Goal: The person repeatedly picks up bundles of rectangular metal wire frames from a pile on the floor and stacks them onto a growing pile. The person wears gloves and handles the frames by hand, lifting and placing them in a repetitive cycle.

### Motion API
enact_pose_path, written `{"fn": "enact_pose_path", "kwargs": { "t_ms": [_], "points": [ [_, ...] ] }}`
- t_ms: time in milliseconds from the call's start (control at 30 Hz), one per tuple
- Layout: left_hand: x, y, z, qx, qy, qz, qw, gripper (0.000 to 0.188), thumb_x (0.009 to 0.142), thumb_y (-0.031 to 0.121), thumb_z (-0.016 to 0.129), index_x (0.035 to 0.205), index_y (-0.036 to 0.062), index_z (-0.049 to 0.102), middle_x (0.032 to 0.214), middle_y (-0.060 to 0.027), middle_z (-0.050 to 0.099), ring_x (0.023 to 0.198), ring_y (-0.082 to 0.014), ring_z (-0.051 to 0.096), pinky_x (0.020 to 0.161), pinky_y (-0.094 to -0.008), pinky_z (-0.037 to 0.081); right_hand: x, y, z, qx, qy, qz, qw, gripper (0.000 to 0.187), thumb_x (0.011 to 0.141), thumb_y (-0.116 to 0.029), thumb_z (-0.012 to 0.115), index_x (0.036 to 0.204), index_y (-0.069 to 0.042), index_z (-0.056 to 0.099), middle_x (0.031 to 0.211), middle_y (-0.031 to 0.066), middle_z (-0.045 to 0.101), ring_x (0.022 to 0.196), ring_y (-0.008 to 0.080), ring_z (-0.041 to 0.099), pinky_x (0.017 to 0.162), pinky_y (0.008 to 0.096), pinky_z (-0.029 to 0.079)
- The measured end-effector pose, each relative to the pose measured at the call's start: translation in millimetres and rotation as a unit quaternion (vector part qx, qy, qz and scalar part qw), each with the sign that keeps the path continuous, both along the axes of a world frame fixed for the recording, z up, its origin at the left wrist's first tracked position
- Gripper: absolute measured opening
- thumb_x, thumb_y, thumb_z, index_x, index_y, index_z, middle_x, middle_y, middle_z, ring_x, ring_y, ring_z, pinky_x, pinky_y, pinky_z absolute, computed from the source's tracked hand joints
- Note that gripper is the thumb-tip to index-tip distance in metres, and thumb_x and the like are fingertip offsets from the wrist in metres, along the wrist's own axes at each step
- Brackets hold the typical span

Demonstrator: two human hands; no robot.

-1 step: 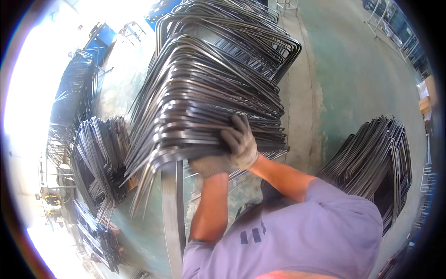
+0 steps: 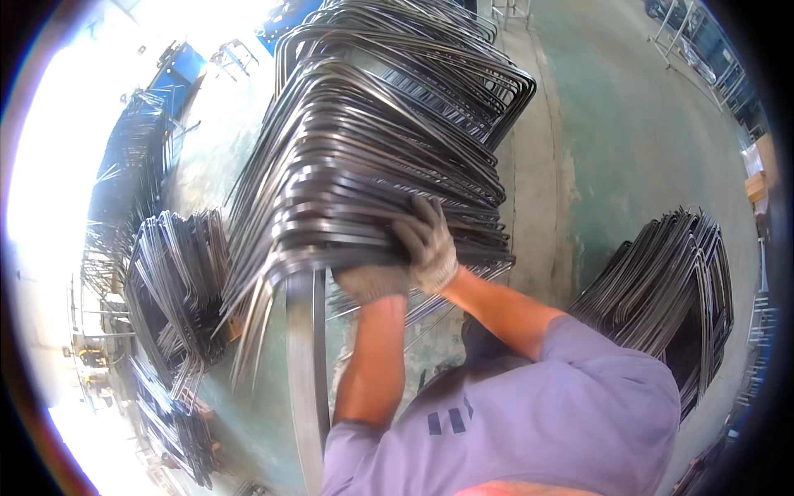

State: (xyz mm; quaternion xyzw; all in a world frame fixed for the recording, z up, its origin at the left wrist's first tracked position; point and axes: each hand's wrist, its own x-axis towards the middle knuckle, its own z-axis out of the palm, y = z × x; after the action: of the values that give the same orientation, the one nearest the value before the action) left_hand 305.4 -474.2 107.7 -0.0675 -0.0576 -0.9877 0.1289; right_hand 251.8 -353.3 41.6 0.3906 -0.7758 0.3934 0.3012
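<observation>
Your left hand (image 2: 372, 281) and right hand (image 2: 428, 244), both in grey knit gloves, meet at the near lower edge of a large bundle (image 2: 372, 140) of bent steel rods. The right hand is closed over the bundle's edge, fingers (image 2: 430, 217) curled up onto the rods. The left hand sits just beside it and slightly lower, pressed under the same edge; its fingers are hidden by the rods, so you cannot tell how far it is closed, only that it bears on the bundle. Both forearms rise from the lower edge of the view, out of the short sleeves of a lilac shirt (image 2: 529, 413).

The bundle fills the upper centre of the view, raised in front of you and tilted, its looped ends fanning away toward the top right. A flat metal bar (image 2: 304, 372) stands upright below the bundle's near corner, just left of your left forearm.

On the green floor (image 2: 628, 149), a second stack (image 2: 662, 289) of the same bent rods lies well apart to your right. A third stack (image 2: 174, 281) lies to your left, near the bright open side of the hall.
</observation>
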Motion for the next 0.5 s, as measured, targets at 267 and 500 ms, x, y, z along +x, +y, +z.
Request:
{"fn": "enact_pose_path", "kwargs": {
  "t_ms": [267,500],
  "points": [
    [-258,-8,37,-0.029,-0.342,0.230,0.911,0.055,0.115,0.037,0.043,0.145,-0.0031,0.067,0.149,-0.0167,0.070,0.134,-0.0320,0.068,0.120,-0.0454,0.053,-217,-36,15,-0.040,0.060,-0.064,0.995,0.055,0.094,-0.025,0.075,0.142,0.000,0.065,0.126,0.0190,0.072,0.129,0.0479,0.062,0.114,0.0655,0.048],
    [-369,-47,8,-0.196,-0.160,0.152,0.956,0.074,0.114,0.046,0.033,0.177,0.0046,0.033,0.185,-0.0181,0.029,0.170,-0.0376,0.024,0.139,-0.0552,0.023,-323,-43,27,0.115,-0.059,-0.050,0.990,0.068,0.102,-0.030,0.067,0.167,-0.014,0.052,0.167,0.0135,0.055,0.162,0.0412,0.040,0.134,0.0616,0.031]
  ]
}}
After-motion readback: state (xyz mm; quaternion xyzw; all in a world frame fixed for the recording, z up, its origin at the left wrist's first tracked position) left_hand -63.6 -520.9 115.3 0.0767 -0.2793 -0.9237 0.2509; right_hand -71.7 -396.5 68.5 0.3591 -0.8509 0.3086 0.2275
